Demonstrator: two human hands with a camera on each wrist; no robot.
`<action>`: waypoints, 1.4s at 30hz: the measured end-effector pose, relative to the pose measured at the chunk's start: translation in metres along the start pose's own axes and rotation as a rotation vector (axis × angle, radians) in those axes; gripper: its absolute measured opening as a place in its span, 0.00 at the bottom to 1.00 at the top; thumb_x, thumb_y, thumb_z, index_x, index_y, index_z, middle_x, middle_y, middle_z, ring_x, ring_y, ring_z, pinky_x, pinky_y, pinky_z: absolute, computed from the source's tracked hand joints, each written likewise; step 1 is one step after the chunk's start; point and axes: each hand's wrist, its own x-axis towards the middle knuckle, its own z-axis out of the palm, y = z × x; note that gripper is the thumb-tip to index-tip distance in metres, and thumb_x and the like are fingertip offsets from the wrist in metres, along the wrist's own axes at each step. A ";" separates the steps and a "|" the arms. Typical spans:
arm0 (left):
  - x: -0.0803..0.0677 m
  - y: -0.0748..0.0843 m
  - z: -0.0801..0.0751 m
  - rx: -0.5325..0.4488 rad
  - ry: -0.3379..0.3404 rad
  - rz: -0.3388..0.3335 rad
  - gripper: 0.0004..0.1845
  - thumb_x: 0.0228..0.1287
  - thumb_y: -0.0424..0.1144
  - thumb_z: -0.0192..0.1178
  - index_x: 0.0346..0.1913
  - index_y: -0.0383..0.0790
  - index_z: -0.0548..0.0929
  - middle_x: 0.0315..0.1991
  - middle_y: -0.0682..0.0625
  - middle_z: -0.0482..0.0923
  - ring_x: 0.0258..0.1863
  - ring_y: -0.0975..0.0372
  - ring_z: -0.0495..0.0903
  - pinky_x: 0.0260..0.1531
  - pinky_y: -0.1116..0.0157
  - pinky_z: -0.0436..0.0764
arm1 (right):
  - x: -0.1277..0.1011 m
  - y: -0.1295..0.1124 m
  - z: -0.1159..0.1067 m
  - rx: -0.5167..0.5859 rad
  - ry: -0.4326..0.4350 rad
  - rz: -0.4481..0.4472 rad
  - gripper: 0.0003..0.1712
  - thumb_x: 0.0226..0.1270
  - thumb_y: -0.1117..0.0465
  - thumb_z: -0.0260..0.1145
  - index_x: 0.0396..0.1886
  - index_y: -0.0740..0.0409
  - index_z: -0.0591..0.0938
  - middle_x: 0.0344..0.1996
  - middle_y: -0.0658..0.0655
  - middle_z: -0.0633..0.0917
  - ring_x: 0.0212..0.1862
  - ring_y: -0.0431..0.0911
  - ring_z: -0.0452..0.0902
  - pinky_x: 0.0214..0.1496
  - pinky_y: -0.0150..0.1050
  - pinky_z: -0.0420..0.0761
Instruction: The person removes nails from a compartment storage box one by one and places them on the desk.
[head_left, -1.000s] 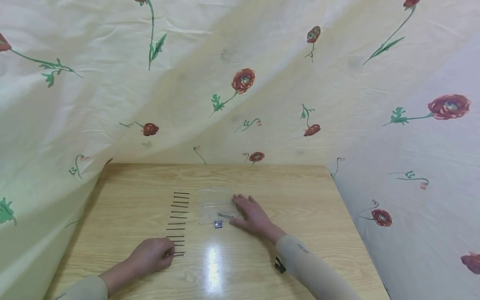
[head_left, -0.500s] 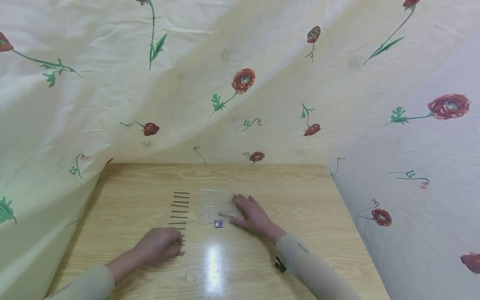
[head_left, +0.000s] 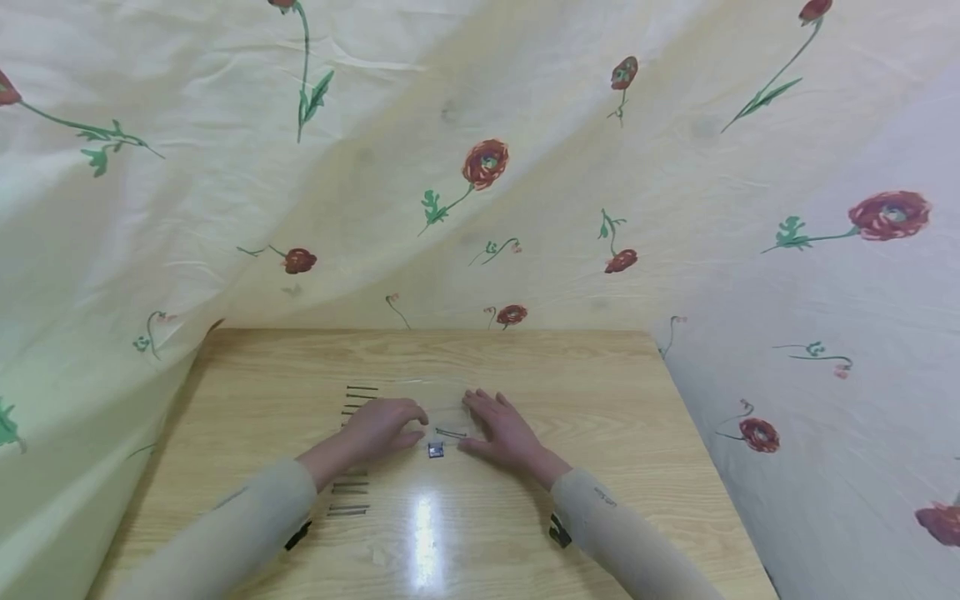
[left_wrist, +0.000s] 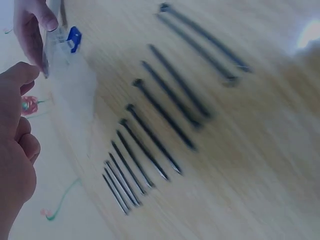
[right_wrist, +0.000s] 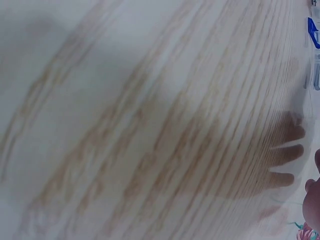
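Observation:
A clear plastic bag (head_left: pixel 435 392) lies flat mid-table. Two nails (head_left: pixel 451 433) appear in or on it, and a small blue-and-white piece (head_left: pixel 436 450) shows at its near edge. My left hand (head_left: pixel 386 425) is over the bag's left part, thumb and index finger apart, with nothing visible between them; its other fingers look curled in the left wrist view. My right hand (head_left: pixel 510 429) rests with spread fingers at the bag's right edge. A column of dark nails (left_wrist: pixel 155 142) lies left of the bag, partly covered by my left hand and forearm in the head view.
The wooden table (head_left: pixel 600 392) reaches back to a flower-printed cloth (head_left: pixel 555 208), which also hangs at both sides. Dark wrist devices (head_left: pixel 559 531) show under the sleeves. A bright reflection lies on the near tabletop.
My left hand has moved from the near end of the nail column up and right to the bag, its thumb and index finger now apart. My right hand has stayed in place.

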 end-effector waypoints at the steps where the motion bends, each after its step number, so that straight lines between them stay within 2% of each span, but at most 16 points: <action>1: 0.007 0.000 0.002 0.003 -0.010 0.002 0.11 0.70 0.43 0.73 0.51 0.46 0.90 0.47 0.52 0.90 0.43 0.60 0.89 0.45 0.60 0.89 | 0.000 0.000 0.000 0.000 0.000 0.001 0.50 0.72 0.34 0.69 0.83 0.56 0.66 0.82 0.56 0.66 0.84 0.53 0.58 0.86 0.57 0.49; 5: 0.028 -0.001 0.013 -0.003 -0.071 -0.001 0.13 0.71 0.43 0.72 0.54 0.46 0.90 0.50 0.51 0.90 0.46 0.59 0.89 0.49 0.59 0.88 | -0.001 0.001 0.000 -0.010 -0.006 0.004 0.51 0.72 0.33 0.68 0.84 0.55 0.65 0.83 0.55 0.65 0.84 0.52 0.57 0.86 0.56 0.48; 10: 0.046 -0.002 0.026 0.015 -0.137 0.025 0.12 0.71 0.43 0.71 0.54 0.48 0.90 0.52 0.52 0.90 0.51 0.59 0.88 0.54 0.59 0.86 | -0.002 0.001 0.000 -0.001 -0.014 0.008 0.50 0.73 0.34 0.68 0.84 0.53 0.65 0.83 0.54 0.64 0.84 0.51 0.55 0.86 0.55 0.46; 16: 0.060 0.002 0.028 0.006 -0.193 0.061 0.08 0.70 0.42 0.71 0.49 0.50 0.91 0.47 0.55 0.90 0.46 0.61 0.87 0.51 0.60 0.87 | -0.003 0.002 -0.001 -0.001 -0.013 0.006 0.50 0.73 0.34 0.68 0.84 0.53 0.64 0.83 0.53 0.63 0.84 0.50 0.55 0.86 0.54 0.46; 21: 0.064 0.005 0.026 -0.005 -0.232 0.106 0.06 0.71 0.40 0.71 0.47 0.50 0.92 0.43 0.56 0.90 0.43 0.63 0.88 0.48 0.62 0.87 | -0.003 0.002 0.000 0.006 0.000 -0.012 0.50 0.73 0.34 0.69 0.84 0.54 0.64 0.83 0.54 0.64 0.84 0.51 0.56 0.86 0.55 0.47; 32: 0.071 0.006 0.031 0.079 -0.259 0.205 0.06 0.70 0.41 0.72 0.47 0.53 0.93 0.44 0.59 0.91 0.44 0.67 0.88 0.49 0.68 0.86 | -0.004 0.001 0.002 0.006 0.017 -0.016 0.51 0.72 0.34 0.69 0.83 0.56 0.65 0.83 0.56 0.65 0.84 0.53 0.57 0.86 0.57 0.49; 37: 0.074 0.008 0.034 0.119 -0.261 0.218 0.08 0.66 0.39 0.74 0.46 0.54 0.94 0.43 0.60 0.91 0.42 0.67 0.88 0.47 0.69 0.86 | -0.004 0.000 0.001 0.004 0.031 -0.025 0.51 0.71 0.34 0.70 0.83 0.57 0.66 0.82 0.57 0.66 0.83 0.54 0.59 0.85 0.59 0.50; 42: 0.073 0.009 0.036 0.131 -0.245 0.212 0.03 0.66 0.40 0.74 0.40 0.53 0.93 0.36 0.61 0.89 0.34 0.69 0.85 0.40 0.70 0.85 | -0.004 -0.001 0.000 0.008 0.027 -0.022 0.50 0.71 0.35 0.70 0.82 0.58 0.67 0.81 0.57 0.67 0.83 0.55 0.59 0.85 0.58 0.50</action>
